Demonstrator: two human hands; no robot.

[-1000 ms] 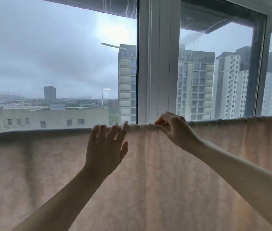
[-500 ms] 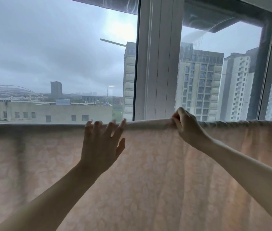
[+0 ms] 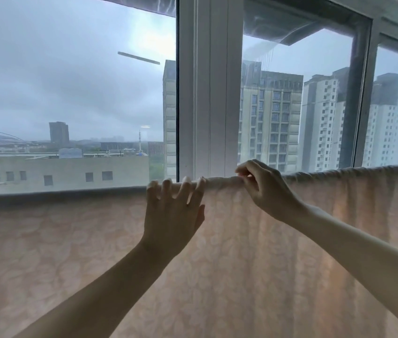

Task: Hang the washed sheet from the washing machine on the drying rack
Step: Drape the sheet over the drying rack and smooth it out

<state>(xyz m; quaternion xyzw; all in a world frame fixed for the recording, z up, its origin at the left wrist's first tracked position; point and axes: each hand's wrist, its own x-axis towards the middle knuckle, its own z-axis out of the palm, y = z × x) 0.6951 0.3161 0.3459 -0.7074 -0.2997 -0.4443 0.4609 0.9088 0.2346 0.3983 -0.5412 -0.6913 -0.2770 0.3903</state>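
Note:
A pale pink sheet (image 3: 76,252) with a faint leaf pattern hangs over a horizontal rail and fills the lower half of the view. The rail itself is hidden under the sheet's folded top edge. My left hand (image 3: 172,215) lies flat against the sheet with fingers spread, fingertips resting on the top edge. My right hand (image 3: 266,189) is just to its right and pinches the folded top edge between thumb and fingers.
Directly behind the sheet stands a large window with a white frame post (image 3: 210,93) in the middle and a dark post (image 3: 358,101) to the right. Tall buildings and grey sky show through the glass.
My right hand slid right along the top edge, then came back a little toward the left hand. The left hand stayed spread on the sheet. The sheet's fold between the hands looks smoother.

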